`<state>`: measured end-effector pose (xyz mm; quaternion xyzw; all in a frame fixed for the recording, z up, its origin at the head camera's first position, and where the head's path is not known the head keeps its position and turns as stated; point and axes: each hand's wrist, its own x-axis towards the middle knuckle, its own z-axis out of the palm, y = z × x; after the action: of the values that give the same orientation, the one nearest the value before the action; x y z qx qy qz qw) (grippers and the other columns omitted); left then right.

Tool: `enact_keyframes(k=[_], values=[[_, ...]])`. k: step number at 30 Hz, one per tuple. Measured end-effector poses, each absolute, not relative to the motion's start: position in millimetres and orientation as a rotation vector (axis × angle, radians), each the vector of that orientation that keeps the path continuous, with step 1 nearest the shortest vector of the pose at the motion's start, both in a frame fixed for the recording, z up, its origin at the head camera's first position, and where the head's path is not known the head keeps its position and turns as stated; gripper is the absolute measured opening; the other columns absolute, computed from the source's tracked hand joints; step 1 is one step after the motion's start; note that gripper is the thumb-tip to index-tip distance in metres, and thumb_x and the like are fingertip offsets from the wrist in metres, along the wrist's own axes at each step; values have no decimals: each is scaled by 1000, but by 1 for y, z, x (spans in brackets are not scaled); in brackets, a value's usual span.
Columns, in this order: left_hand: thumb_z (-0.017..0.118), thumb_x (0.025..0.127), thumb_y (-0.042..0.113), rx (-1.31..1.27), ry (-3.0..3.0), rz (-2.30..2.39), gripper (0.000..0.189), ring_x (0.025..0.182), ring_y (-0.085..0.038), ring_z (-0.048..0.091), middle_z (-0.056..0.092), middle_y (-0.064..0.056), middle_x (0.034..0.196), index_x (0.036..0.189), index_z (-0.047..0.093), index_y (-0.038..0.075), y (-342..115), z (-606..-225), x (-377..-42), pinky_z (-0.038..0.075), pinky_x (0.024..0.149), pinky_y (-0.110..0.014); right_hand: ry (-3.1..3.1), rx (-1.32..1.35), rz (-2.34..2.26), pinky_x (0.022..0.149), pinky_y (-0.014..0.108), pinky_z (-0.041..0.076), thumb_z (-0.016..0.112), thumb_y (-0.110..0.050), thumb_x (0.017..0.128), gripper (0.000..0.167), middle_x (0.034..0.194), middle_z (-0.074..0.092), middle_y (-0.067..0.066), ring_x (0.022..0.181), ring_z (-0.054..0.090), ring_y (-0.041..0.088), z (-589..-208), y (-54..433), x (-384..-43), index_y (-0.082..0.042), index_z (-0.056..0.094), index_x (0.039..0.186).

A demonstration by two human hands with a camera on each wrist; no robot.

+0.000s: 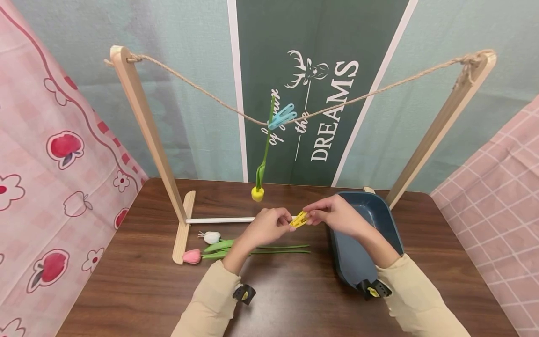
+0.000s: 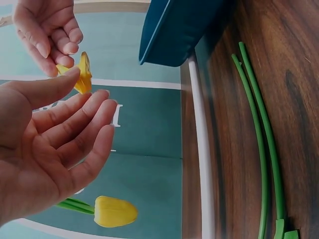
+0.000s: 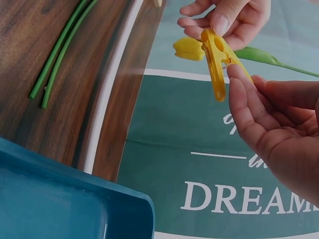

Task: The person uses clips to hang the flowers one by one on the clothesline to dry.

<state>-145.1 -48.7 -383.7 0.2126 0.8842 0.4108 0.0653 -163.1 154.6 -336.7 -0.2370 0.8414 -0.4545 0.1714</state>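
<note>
The person's left hand point(image 1: 269, 225) pinches one end of a yellow clothespin point(image 1: 299, 219) between thumb and forefinger, the other fingers loosely bent; the right hand point(image 1: 338, 216) has its fingertips gripping the legs at the other end; so the clothespin is up in the air between the two hands, above the brown wooden table point(image 1: 290, 304). Just beyond them, a yellow tulip point(image 1: 258, 194) hangs bloom down, its stem caught by a light-blue clothespin point(image 1: 283, 116) on the twine point(image 1: 202, 91), which sags between two wooden posts point(image 1: 147, 131); a white tulip point(image 1: 212, 238) and a pink tulip point(image 1: 192, 256) lie near the left wrist, stems pointing right; a dark blue basin point(image 1: 355, 260) sits under the right forearm.
</note>
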Motion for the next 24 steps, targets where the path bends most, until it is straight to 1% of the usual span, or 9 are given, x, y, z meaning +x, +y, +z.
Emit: enact_keyframes(k=[6, 13, 20, 24], values=[[66, 84, 11, 638, 2708, 1212, 9, 69, -10, 59, 64, -1, 76, 89, 64, 4, -47, -386, -145, 46, 59, -21, 2367, -680, -1296, 66, 27, 52, 57, 5, 86, 20, 82, 67, 16, 71, 65, 19, -338, 154, -163, 14, 61, 103], [64, 85, 11, 641, 2732, 1189, 9, 67, -9, 57, 64, -2, 77, 90, 65, 3, -49, -387, -146, 45, 58, -21, 2397, -701, -1270, 67, 27, 52, 59, 4, 84, 22, 89, 66, 18, 71, 63, 18, -339, 156, -163, 11, 61, 105], [63, 86, 11, 620, 2722, 1181, 10, 67, -9, 56, 64, -3, 77, 92, 65, 3, -51, -388, -146, 44, 58, -22, 2440, -697, -1247, 65, 27, 52, 62, -1, 84, 24, 90, 65, 16, 69, 61, 17, -341, 159, -163, 8, 61, 106], [62, 86, 10, 632, 2718, 1184, 10, 65, -9, 54, 64, -5, 77, 92, 65, 2, -52, -387, -146, 44, 57, -22, 2440, -698, -1232, 64, 26, 51, 62, -1, 84, 25, 88, 64, 16, 68, 59, 17, -344, 161, -164, 8, 60, 108]])
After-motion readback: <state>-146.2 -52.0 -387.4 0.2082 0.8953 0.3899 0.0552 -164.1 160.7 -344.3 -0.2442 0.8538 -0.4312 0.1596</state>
